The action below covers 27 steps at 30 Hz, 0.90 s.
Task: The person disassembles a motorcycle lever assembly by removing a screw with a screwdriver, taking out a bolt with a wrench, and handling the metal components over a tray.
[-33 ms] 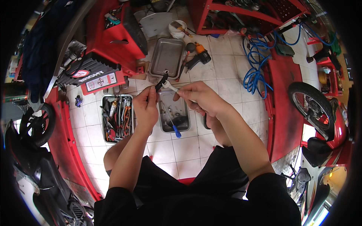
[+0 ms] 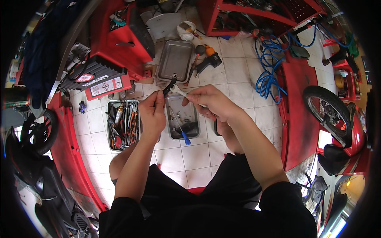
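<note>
My left hand is closed on a slim black part with a small metal fitting at its upper end. My right hand grips a silver wrench, whose head sits against the black part between the two hands. Beneath them, a grey tray holds small loose pieces and a screwdriver with a blue handle. Left of that lies a tray of assorted hand tools, pliers among them. A larger metal tray lies just beyond my hands.
A power tool and a white bucket are on the tiled floor ahead. Red tool cabinets stand front left, a red rack behind. Blue hose coils at right. Motorcycles flank me beside red platforms.
</note>
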### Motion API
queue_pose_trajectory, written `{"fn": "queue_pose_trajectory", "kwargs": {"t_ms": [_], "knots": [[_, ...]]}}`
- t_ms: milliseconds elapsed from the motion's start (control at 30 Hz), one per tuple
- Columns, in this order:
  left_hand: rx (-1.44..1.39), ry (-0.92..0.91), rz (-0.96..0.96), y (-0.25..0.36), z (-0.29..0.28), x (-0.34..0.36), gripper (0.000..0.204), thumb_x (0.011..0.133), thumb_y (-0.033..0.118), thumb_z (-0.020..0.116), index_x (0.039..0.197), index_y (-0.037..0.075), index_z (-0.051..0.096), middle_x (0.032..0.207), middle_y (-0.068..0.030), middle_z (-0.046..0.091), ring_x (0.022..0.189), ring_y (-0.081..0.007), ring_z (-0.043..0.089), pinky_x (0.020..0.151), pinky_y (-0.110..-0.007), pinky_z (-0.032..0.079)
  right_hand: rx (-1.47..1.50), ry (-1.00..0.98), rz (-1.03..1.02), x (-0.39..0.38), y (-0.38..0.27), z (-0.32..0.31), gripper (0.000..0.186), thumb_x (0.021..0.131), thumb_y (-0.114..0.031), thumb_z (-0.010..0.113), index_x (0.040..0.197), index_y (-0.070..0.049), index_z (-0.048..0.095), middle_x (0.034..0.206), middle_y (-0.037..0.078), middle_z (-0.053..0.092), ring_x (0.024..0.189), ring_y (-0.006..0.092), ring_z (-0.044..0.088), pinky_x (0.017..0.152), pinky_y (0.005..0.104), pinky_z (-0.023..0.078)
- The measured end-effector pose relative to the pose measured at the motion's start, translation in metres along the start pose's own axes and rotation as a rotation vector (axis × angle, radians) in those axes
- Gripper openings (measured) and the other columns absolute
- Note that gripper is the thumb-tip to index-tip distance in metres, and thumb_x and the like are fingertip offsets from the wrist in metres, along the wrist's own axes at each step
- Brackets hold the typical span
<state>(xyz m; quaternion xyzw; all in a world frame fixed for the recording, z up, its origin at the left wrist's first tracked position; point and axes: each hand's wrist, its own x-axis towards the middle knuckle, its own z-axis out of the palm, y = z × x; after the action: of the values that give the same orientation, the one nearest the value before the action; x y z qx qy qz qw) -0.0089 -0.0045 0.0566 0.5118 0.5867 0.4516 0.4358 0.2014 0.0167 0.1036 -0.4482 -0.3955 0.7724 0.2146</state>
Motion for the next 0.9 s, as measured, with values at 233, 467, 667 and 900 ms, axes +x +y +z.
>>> {"fn": "queue_pose_trajectory", "kwargs": {"t_ms": [233,467,667,900], "knots": [[0.010,-0.092,-0.100,0.000,-0.008,0.004,0.035,0.100,0.025,0.050,0.082,-0.002,0.064,0.058,0.0038,0.046,0.052,-0.0032,0.036,0.047,-0.022,0.028,0.040,-0.032,0.045,0.000,-0.004,-0.006,0.032,0.096,-0.024,0.054,0.099,0.007,0.065,0.049,-0.003,0.038,0.040,0.0056,0.031,0.035,0.0234,0.022],[-0.765,-0.260,-0.390,0.008,-0.014,0.012,0.032,0.101,0.028,0.046,0.105,0.000,0.061,0.083,-0.0063,0.063,0.065,-0.0159,0.059,0.054,-0.027,0.041,-0.084,-0.021,-0.121,0.003,0.000,0.000,0.034,0.098,-0.027,0.051,0.100,0.004,0.065,0.053,-0.003,0.039,0.045,0.0056,0.035,0.036,0.0223,0.026],[-0.985,-0.152,-0.423,0.007,-0.012,0.014,0.031,0.101,0.025,0.047,0.112,-0.001,0.057,0.098,-0.0093,0.063,0.095,-0.0217,0.063,0.075,-0.033,0.051,-0.167,-0.198,-0.055,0.006,0.006,0.013,0.034,0.099,-0.025,0.047,0.103,0.003,0.064,0.054,-0.001,0.043,0.045,0.0073,0.041,0.038,0.0231,0.035],[-0.618,-0.179,-0.386,0.006,-0.011,0.009,0.033,0.101,0.025,0.048,0.111,-0.002,0.064,0.096,-0.0077,0.066,0.082,-0.0135,0.061,0.068,-0.028,0.046,-0.218,-0.086,-0.087,0.007,0.007,0.019,0.029,0.100,-0.018,0.045,0.101,0.002,0.066,0.053,-0.001,0.045,0.042,0.0088,0.044,0.040,0.0266,0.035]]}}
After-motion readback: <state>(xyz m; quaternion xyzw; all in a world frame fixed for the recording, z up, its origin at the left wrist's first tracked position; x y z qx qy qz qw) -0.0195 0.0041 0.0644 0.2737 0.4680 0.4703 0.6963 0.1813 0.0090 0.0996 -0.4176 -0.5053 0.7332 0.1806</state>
